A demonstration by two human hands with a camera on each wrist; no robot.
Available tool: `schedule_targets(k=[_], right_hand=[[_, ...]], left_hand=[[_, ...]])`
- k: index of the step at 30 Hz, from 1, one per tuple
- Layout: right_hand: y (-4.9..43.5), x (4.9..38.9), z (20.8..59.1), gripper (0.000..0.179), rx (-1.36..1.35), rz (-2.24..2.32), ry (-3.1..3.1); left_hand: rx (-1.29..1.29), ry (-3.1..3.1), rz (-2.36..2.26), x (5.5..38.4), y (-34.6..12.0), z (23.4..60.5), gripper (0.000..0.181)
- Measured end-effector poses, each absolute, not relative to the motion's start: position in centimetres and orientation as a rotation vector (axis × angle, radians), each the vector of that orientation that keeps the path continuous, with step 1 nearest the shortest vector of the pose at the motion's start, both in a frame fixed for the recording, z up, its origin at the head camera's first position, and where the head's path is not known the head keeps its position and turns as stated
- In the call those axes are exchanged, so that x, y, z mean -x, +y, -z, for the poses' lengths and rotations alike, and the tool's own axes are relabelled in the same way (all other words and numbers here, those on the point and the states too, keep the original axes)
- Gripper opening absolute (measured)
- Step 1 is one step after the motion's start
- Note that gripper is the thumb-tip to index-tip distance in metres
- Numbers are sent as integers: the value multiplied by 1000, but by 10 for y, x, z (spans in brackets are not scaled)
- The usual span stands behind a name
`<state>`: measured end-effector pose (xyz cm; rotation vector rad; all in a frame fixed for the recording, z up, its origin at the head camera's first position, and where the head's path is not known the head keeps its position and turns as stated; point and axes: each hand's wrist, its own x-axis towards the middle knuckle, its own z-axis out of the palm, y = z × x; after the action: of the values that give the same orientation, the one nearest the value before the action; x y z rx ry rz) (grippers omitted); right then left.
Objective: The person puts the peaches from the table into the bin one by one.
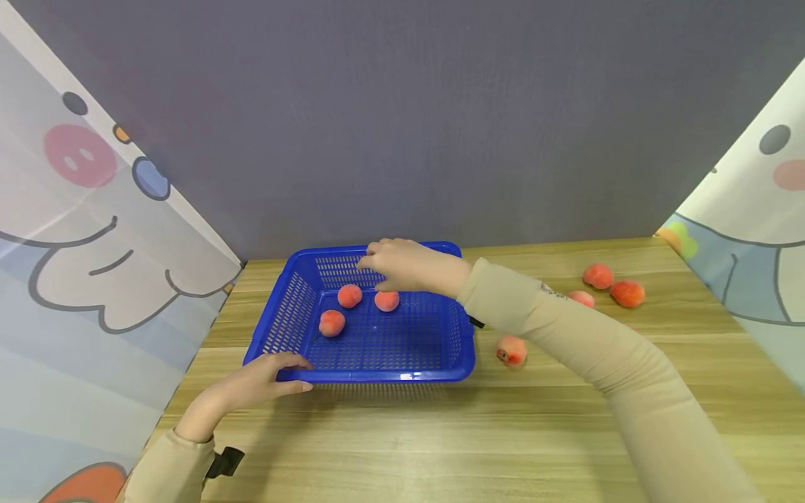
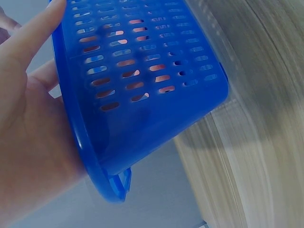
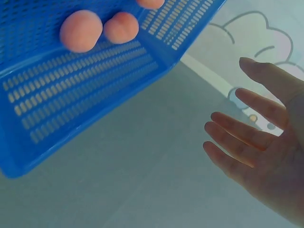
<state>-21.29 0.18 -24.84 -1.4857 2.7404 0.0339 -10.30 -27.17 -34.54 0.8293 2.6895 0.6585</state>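
Note:
A blue plastic basket [image 1: 390,376] with slotted walls sits on the wooden table. Inside it lie three peaches: one at the left [image 1: 332,323], another behind it [image 1: 349,295], and a third [image 1: 386,301] just below my right hand. My left hand [image 1: 254,386] grips the basket's rim at the near left corner; the left wrist view shows the thumb along the outside of the slotted wall [image 2: 142,118]. Over the back part of the basket hovers my right hand [image 1: 411,267]. Its fingers are spread with nothing in them, as the right wrist view shows.
To the right of the basket, one peach [image 1: 512,351] with a dark blemish lies near its side. Farther right are several more, including a redder one [image 1: 627,293]; my right sleeve [image 1: 566,335] crosses in front of that area. A grey panel [image 1: 440,140] stands behind the table.

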Motion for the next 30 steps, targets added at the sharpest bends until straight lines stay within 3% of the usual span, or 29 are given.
schedule_targets(k=[30], right_hand=[[123,201,259,37,1395,275,3011]], left_hand=[[-849,2688,-664,103,-272,346,29]])
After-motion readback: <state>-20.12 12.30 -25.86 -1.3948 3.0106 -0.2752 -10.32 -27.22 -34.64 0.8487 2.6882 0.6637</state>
